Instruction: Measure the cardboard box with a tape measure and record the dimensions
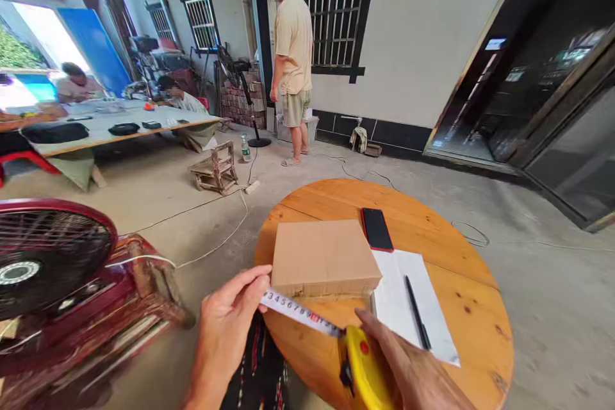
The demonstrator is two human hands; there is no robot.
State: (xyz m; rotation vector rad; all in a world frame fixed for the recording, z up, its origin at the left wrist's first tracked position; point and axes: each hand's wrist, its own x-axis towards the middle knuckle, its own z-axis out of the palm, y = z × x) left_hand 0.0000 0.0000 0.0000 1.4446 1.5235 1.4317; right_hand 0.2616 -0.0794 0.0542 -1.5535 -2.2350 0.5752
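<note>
My left hand (230,314) pinches the free end of a tape measure's white blade (300,313) between thumb and fingers, close to the near left corner of a closed cardboard box (323,253). The blade slants down to the right, its numbers facing up. At its other end is the yellow tape measure case (368,368), with my right hand (408,365) wrapped round it. The box lies flat on a round wooden table (473,307). Right of it, a sheet of white paper (396,288) carries a black pen (417,312).
A dark phone with a red edge (377,229) lies behind the paper. A red fan (52,256) stands at the left. Beyond the table are a small wooden stool (216,168), cords on the floor and a standing person (293,51). Other people sit at a long table (110,118).
</note>
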